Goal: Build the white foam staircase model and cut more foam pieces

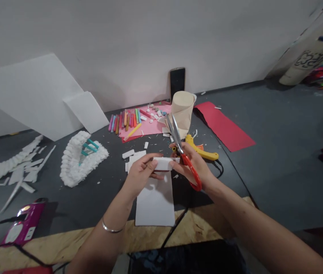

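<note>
My left hand (141, 171) pinches a small white paper strip (164, 163) held over the dark table. My right hand (197, 165) grips red-handled scissors (178, 140), their blades pointing up and away from the strip, and its fingertips also touch the strip's right end. Below both hands lies a white sheet of paper (155, 203). Several cut white strips (134, 154) lie just beyond my left hand.
A yellow glue gun (204, 152) lies right of the scissors. Behind are a beige paper roll (182, 110), a phone (177, 82) propped on the wall, coloured markers (125, 120) on pink paper, red paper (224, 127), a white fluffy craft shape (78, 160), and a magenta device (24, 224).
</note>
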Demonstrator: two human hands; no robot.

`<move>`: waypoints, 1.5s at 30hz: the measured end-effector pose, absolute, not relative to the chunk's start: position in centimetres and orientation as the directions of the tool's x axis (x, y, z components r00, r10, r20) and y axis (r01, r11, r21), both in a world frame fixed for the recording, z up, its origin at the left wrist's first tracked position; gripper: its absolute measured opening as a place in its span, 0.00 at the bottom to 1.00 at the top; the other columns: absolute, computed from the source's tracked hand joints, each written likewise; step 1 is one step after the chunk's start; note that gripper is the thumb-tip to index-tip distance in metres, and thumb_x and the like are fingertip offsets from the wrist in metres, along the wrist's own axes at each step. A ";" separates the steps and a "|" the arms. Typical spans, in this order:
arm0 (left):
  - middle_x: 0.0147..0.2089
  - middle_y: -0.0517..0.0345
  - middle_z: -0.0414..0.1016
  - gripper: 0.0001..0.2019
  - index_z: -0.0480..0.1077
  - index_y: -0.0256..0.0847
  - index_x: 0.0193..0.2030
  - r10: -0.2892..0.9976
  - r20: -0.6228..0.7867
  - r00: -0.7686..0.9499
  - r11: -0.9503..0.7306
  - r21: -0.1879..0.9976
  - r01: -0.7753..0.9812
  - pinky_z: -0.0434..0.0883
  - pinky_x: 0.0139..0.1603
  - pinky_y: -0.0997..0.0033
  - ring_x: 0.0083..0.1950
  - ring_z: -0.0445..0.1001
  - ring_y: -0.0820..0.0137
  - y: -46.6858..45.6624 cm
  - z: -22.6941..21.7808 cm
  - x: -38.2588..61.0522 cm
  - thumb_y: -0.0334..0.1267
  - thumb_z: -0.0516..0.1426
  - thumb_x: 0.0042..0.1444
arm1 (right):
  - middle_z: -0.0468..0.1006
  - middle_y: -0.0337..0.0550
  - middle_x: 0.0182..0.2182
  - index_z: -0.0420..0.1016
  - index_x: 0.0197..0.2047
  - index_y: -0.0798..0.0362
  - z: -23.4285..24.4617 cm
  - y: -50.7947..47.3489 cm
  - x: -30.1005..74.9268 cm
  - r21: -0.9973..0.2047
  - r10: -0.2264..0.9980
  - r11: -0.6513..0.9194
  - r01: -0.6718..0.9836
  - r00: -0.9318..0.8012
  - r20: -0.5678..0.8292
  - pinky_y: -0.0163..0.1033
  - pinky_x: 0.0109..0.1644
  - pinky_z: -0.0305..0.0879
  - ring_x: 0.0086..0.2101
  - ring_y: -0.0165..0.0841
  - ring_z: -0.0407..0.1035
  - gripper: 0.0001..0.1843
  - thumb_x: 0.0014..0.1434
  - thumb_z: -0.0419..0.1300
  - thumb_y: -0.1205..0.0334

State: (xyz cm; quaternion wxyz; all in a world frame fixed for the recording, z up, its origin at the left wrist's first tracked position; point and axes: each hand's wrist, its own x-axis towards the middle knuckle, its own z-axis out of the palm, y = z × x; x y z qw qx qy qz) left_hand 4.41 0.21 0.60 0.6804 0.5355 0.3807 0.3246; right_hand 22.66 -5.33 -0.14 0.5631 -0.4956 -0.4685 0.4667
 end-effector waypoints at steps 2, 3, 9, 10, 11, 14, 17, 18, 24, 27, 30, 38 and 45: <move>0.33 0.53 0.78 0.19 0.79 0.40 0.44 0.842 -0.173 0.511 0.208 0.978 -0.012 0.81 0.29 0.68 0.34 0.81 0.63 0.2 0.8 4.4 0.49 0.66 0.48 | 0.69 0.34 0.29 0.64 0.47 0.46 -0.2 -5.4 22.7 -0.996 0.990 0.074 -0.043 0.126 0.068 0.36 0.29 0.63 0.25 0.30 0.64 0.25 0.47 0.67 0.58; 0.31 0.54 0.78 0.19 0.79 0.40 0.44 0.836 -0.178 0.518 0.208 0.978 0.001 0.81 0.30 0.68 0.33 0.80 0.64 0.2 0.9 4.3 0.48 0.67 0.48 | 0.70 0.35 0.30 0.64 0.47 0.47 -0.2 -5.4 22.7 -0.997 0.989 0.076 -0.033 0.129 0.071 0.36 0.29 0.63 0.25 0.29 0.65 0.25 0.47 0.67 0.57; 0.27 0.58 0.77 0.19 0.79 0.39 0.41 0.863 -0.201 0.464 0.228 0.974 -0.002 0.81 0.29 0.67 0.31 0.81 0.65 0.0 1.2 4.5 0.47 0.69 0.43 | 0.69 0.34 0.30 0.65 0.47 0.48 -0.5 -5.3 22.7 -0.997 0.989 0.068 0.031 0.132 0.071 0.35 0.30 0.62 0.26 0.28 0.64 0.24 0.49 0.68 0.56; 0.28 0.57 0.78 0.20 0.79 0.38 0.41 0.871 -0.202 0.448 0.231 0.973 -0.011 0.81 0.29 0.67 0.31 0.81 0.63 0.0 1.1 4.6 0.48 0.69 0.42 | 0.69 0.34 0.30 0.65 0.48 0.49 -0.5 -5.3 22.8 -0.997 0.988 0.065 0.047 0.136 0.071 0.35 0.30 0.62 0.26 0.28 0.63 0.25 0.49 0.67 0.56; 0.29 0.56 0.79 0.21 0.79 0.38 0.41 0.878 -0.201 0.434 0.233 0.972 -0.021 0.81 0.30 0.66 0.32 0.82 0.62 0.0 1.0 4.6 0.48 0.69 0.42 | 0.69 0.33 0.29 0.65 0.48 0.49 -0.5 -5.2 22.8 -0.996 0.988 0.062 0.062 0.140 0.071 0.35 0.30 0.61 0.26 0.28 0.63 0.25 0.49 0.67 0.56; 0.32 0.54 0.81 0.23 0.78 0.37 0.44 0.899 -0.187 0.396 0.220 0.975 -0.040 0.82 0.32 0.64 0.34 0.82 0.61 0.1 0.5 4.6 0.49 0.69 0.44 | 0.66 0.32 0.26 0.65 0.49 0.49 -0.6 -5.2 22.7 -0.995 0.986 0.058 0.082 0.150 0.070 0.35 0.29 0.60 0.25 0.28 0.61 0.25 0.49 0.67 0.55; 0.32 0.55 0.81 0.22 0.78 0.38 0.44 0.901 -0.186 0.391 0.220 0.974 -0.044 0.82 0.32 0.65 0.34 0.82 0.61 0.2 0.4 4.6 0.48 0.68 0.45 | 0.66 0.32 0.27 0.64 0.48 0.47 -0.5 -5.3 22.6 -0.995 0.983 0.074 0.074 0.163 0.085 0.36 0.31 0.62 0.25 0.29 0.61 0.24 0.50 0.65 0.54; 0.32 0.55 0.81 0.21 0.78 0.38 0.44 0.897 -0.192 0.398 0.229 0.972 -0.046 0.82 0.32 0.65 0.34 0.82 0.60 0.1 0.4 4.7 0.48 0.68 0.44 | 0.66 0.32 0.27 0.64 0.48 0.47 -0.5 -5.3 22.6 -0.994 0.982 0.074 0.076 0.166 0.085 0.37 0.31 0.62 0.26 0.29 0.62 0.24 0.50 0.65 0.53; 0.30 0.54 0.81 0.21 0.78 0.38 0.41 0.905 -0.199 0.377 0.253 0.962 -0.101 0.80 0.29 0.67 0.31 0.82 0.59 -0.1 0.7 4.8 0.48 0.70 0.42 | 0.69 0.38 0.33 0.64 0.49 0.46 -1.0 -5.4 22.5 -0.990 0.975 0.063 0.124 0.203 0.087 0.40 0.37 0.65 0.31 0.33 0.66 0.24 0.52 0.65 0.49; 0.36 0.51 0.82 0.22 0.77 0.37 0.45 0.949 -0.150 0.277 0.207 0.960 -0.190 0.80 0.31 0.68 0.34 0.83 0.59 0.3 0.3 4.6 0.48 0.68 0.45 | 0.70 0.40 0.35 0.63 0.50 0.47 -1.2 -5.7 22.5 -0.991 0.981 0.062 0.121 0.175 0.083 0.41 0.39 0.65 0.33 0.34 0.67 0.23 0.56 0.62 0.47; 0.39 0.50 0.82 0.21 0.76 0.37 0.47 0.988 -0.097 0.116 0.128 0.948 -0.292 0.80 0.33 0.70 0.36 0.83 0.61 0.7 0.1 4.2 0.46 0.67 0.49 | 0.70 0.39 0.33 0.61 0.52 0.47 -1.3 -6.1 22.5 -0.985 0.989 0.107 0.139 0.088 0.120 0.40 0.37 0.66 0.32 0.34 0.67 0.21 0.60 0.58 0.47; 0.37 0.53 0.82 0.19 0.75 0.38 0.46 1.000 -0.014 0.011 0.016 0.942 -0.335 0.78 0.31 0.73 0.36 0.83 0.62 0.6 0.7 3.7 0.46 0.66 0.50 | 0.71 0.39 0.31 0.63 0.49 0.50 -1.4 -6.5 22.2 -0.903 0.986 0.162 0.397 -0.043 0.158 0.39 0.34 0.66 0.29 0.34 0.67 0.22 0.58 0.59 0.46; 0.39 0.52 0.82 0.21 0.74 0.38 0.48 1.000 0.001 -0.023 -0.008 0.947 -0.320 0.78 0.31 0.73 0.37 0.83 0.60 0.6 0.7 3.5 0.47 0.65 0.51 | 0.74 0.41 0.29 0.64 0.49 0.50 -0.9 -6.6 22.6 -0.850 0.994 0.094 0.518 0.001 0.110 0.42 0.35 0.67 0.28 0.36 0.69 0.23 0.58 0.58 0.44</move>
